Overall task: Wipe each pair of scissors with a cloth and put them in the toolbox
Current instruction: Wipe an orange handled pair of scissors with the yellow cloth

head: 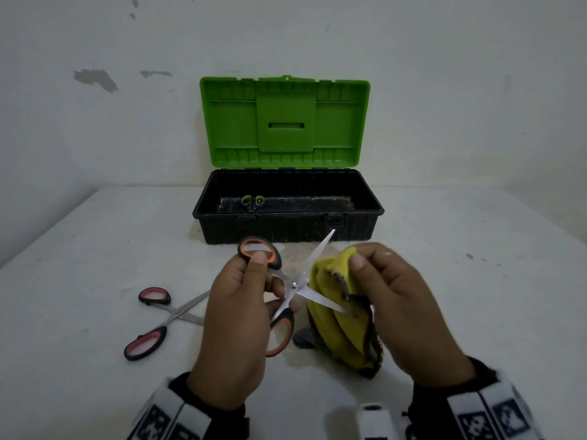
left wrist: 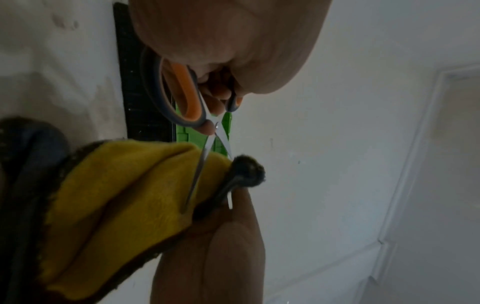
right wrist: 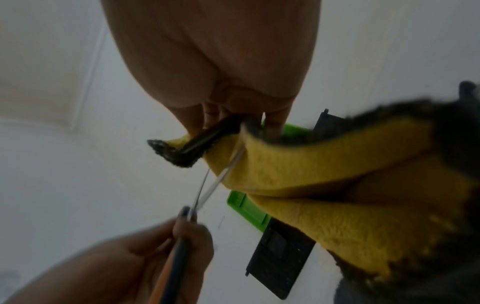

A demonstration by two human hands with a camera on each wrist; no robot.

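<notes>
My left hand [head: 244, 300] grips the orange-handled scissors [head: 293, 285] by the handles, blades spread wide. My right hand [head: 390, 293] pinches a yellow cloth [head: 336, 325] with a dark edge around the lower blade. The upper blade points at the toolbox. In the left wrist view the orange-handled scissors [left wrist: 187, 98] run down into the yellow cloth [left wrist: 124, 195]. In the right wrist view the yellow cloth [right wrist: 324, 168] wraps one blade [right wrist: 213, 185]. The black toolbox [head: 287, 223] stands open behind, its green lid [head: 284, 122] upright, with green-handled scissors [head: 252, 201] inside.
Pink-handled scissors [head: 158, 322] lie spread on the white table [head: 476, 296] to the left of my left hand. The wall rises close behind the toolbox.
</notes>
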